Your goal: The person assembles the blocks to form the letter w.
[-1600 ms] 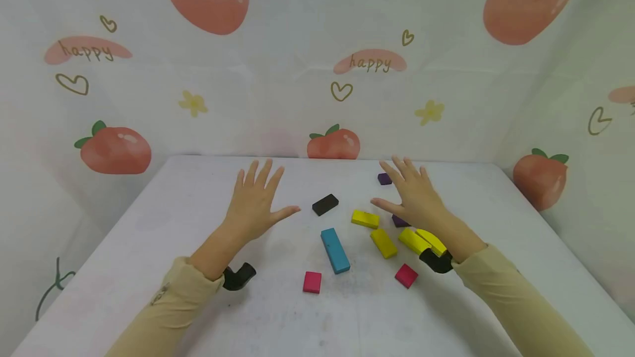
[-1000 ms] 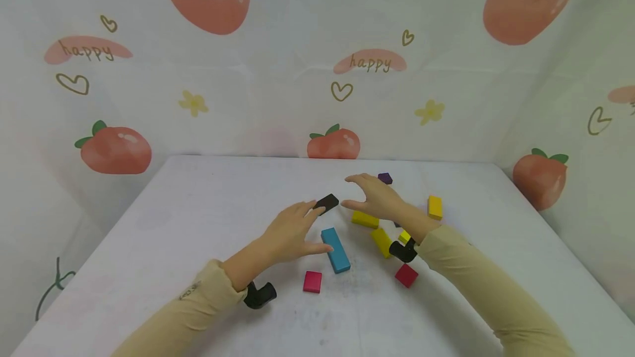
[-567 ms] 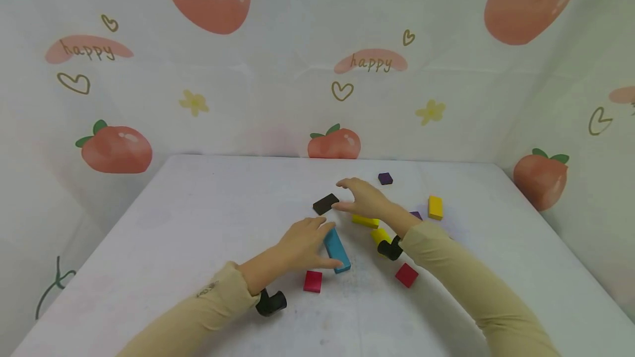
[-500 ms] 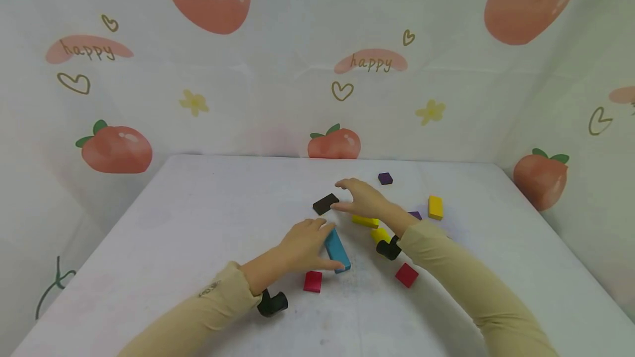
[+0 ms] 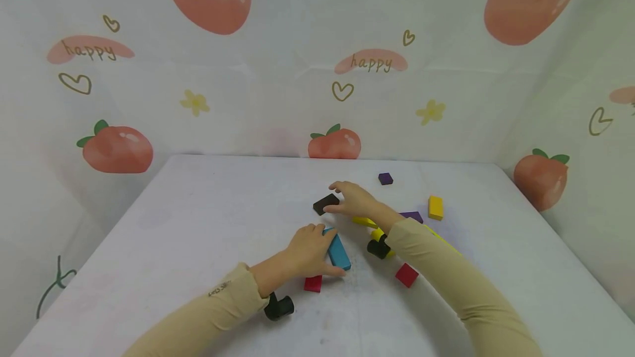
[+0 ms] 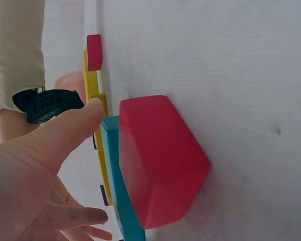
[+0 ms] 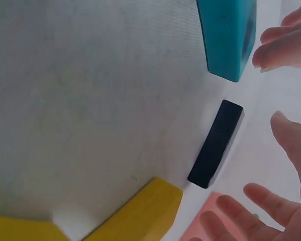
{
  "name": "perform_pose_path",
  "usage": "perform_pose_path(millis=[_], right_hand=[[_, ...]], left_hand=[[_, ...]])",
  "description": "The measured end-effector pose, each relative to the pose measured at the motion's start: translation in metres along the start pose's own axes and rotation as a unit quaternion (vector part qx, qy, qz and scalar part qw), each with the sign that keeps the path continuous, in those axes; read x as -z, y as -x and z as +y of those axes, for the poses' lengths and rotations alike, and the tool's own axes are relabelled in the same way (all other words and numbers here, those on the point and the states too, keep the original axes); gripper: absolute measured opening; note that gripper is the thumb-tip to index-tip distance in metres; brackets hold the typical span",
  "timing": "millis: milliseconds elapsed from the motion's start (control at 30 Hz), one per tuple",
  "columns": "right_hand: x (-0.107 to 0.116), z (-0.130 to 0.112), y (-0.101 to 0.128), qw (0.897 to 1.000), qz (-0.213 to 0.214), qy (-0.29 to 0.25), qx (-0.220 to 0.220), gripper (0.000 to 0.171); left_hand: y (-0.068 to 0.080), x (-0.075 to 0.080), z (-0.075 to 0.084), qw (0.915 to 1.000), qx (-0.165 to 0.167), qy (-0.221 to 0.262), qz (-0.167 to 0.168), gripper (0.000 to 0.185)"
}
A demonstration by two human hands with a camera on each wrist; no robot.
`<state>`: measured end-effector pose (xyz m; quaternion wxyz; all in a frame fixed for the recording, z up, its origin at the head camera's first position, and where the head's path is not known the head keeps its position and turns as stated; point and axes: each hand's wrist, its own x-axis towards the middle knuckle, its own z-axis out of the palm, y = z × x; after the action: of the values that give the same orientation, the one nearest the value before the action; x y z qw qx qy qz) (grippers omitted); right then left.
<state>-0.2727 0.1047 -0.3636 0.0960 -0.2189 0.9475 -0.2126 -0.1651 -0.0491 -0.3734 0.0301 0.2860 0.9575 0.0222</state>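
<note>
In the head view my left hand [image 5: 308,249] hovers over the left side of a long blue block [image 5: 339,252], thumb at its near end and fingers by its far end. The left wrist view shows a gap between thumb and fingertips, with a red block [image 6: 160,160] close below. My right hand [image 5: 356,201] is beside a black block [image 5: 325,204], thumb and fingers spread apart around its right end. In the right wrist view the black block [image 7: 215,144] lies on the table between the blue block and a yellow one, and the right fingers hold nothing.
Several yellow blocks lie under and behind the right forearm, one farther off [image 5: 435,208]. Purple blocks [image 5: 385,179] sit toward the back, and a second red block [image 5: 407,275] lies near the right sleeve. Black wrist cameras [image 5: 279,307] hang below both wrists.
Both hands have come down and inward from a raised, spread pose: the left moved right to the blue block, the right moved left to the black block. The blocks have stayed in place.
</note>
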Motion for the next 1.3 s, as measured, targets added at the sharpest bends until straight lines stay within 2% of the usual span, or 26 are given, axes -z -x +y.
perform_pose_path(millis=[300, 633, 1133, 1300], right_hand=[[-0.006, -0.005, -0.007, 1.0, -0.001, 0.005, -0.018, 0.065], [-0.012, -0.007, -0.011, 0.999, 0.0, -0.004, -0.037, 0.071], [-0.02, -0.016, -0.014, 0.996, 0.021, 0.037, -0.079, 0.069], [-0.02, -0.017, -0.013, 0.996, 0.027, 0.044, -0.075, 0.068]], left_hand=[[0.001, -0.001, -0.001, 1.0, 0.001, 0.0, 0.006, 0.074], [0.0, -0.002, -0.002, 0.9996, -0.006, -0.003, 0.029, 0.071], [-0.004, -0.004, -0.007, 0.9988, -0.011, 0.013, 0.047, 0.072], [-0.005, -0.003, -0.01, 0.998, -0.008, 0.021, 0.06, 0.072]])
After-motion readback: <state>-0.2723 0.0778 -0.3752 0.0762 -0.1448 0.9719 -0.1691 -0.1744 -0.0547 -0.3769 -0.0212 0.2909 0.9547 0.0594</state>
